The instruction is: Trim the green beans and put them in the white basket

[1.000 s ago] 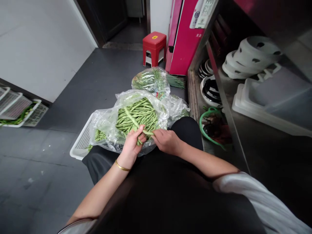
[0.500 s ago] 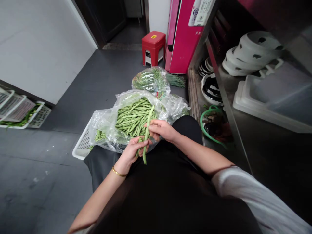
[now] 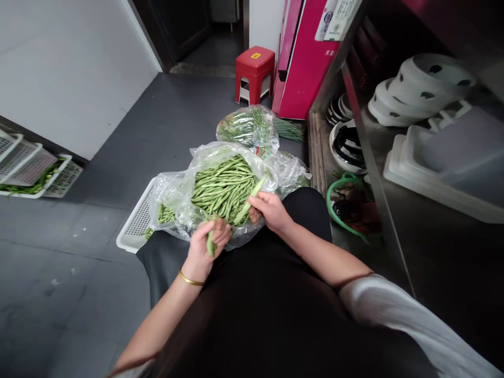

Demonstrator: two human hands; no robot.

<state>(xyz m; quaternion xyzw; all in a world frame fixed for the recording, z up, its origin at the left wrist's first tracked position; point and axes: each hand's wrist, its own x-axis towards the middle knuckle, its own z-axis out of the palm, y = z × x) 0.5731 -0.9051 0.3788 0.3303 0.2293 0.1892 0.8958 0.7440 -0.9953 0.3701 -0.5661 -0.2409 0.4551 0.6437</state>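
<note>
A heap of long green beans [image 3: 222, 186] lies in an opened clear plastic bag [image 3: 212, 149] in front of my knees. My right hand [image 3: 270, 211] pinches a pale green bean [image 3: 252, 199] that slants up past the fingertips over the bag's near right side. Closer to my lap, my left hand [image 3: 210, 239] is closed around green bean pieces [image 3: 211, 244], with one end sticking out below the thumb. How many pieces sit inside that fist is hidden. Under the bag's left side shows a white perforated basket [image 3: 136, 228] with some beans in it.
Beyond the beans lie another bag of greens [image 3: 246, 126] and a red stool [image 3: 255, 73]. To the right runs a metal shelf [image 3: 394, 194] with white containers [image 3: 425, 89]; a green basket [image 3: 334, 205] is below. Stacked white baskets [image 3: 43, 173] stand at the left.
My hands have moved apart, the left one closing into a fist. The long bean that spanned both hands is now in the right hand only, looking shorter, with a piece in the left.
</note>
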